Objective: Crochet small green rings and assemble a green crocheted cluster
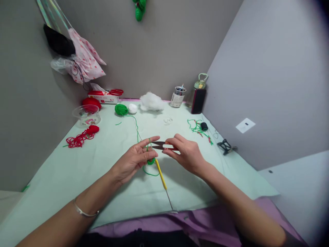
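My left hand (pixel 137 156) pinches a small green crochet piece (pixel 151 161), with green yarn (pixel 137 125) looped over its raised index finger. That strand runs back toward the green yarn ball (pixel 121 109). In my right hand (pixel 186 152) is a pair of thread snips (pixel 164 146), fingers wrapped round its red handles. The blades are apart and point left, right by the yarn at my left index finger; whether they touch it I cannot tell. A crochet hook with a yellow handle (pixel 161 174) lies below the hands, its metal shaft toward the front edge.
Stuffing (pixel 151 102), a white yarn ball (pixel 132 108) and a can of pens (pixel 178 97) stand at the back. Red yarn (pixel 81 137) and a clear bowl (pixel 88 116) are left. Yarn scraps (pixel 197 127), a phone (pixel 198 101) and a black clip (pixel 226 146) lie right.
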A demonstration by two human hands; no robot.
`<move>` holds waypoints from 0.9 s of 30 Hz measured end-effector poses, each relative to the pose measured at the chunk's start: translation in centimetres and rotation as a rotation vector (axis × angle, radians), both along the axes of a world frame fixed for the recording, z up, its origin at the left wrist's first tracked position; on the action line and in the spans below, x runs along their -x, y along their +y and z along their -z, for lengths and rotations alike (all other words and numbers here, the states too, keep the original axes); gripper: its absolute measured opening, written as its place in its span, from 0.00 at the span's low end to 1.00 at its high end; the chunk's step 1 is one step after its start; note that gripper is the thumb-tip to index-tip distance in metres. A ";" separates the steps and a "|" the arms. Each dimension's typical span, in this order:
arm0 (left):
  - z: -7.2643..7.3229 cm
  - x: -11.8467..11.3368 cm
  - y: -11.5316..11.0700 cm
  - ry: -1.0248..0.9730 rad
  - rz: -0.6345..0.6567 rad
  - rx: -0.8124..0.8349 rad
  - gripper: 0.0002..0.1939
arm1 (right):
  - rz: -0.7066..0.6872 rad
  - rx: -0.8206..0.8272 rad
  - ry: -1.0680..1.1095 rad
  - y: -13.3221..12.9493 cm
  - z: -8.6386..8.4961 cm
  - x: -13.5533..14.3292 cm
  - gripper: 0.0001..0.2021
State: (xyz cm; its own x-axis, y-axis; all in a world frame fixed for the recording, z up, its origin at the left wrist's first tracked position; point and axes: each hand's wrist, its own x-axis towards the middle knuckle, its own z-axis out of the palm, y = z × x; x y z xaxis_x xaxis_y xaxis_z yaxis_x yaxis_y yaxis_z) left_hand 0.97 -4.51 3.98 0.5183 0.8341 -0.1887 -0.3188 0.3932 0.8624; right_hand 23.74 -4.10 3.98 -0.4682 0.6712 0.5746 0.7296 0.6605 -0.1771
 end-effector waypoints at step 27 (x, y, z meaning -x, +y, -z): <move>0.3 -0.5 -0.3 0.004 -0.300 -0.036 0.34 | -0.286 1.153 0.579 -1.8 -1.3 3.0 0.13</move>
State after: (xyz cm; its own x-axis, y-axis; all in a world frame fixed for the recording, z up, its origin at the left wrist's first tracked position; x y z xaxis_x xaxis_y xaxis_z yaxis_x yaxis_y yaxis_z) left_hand 1.49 -4.79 3.64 0.2469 0.9561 -0.1576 -0.4125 0.2509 0.8757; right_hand 20.69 -5.93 5.29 -0.5555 0.8264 -0.0918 0.2195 0.0393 -0.9748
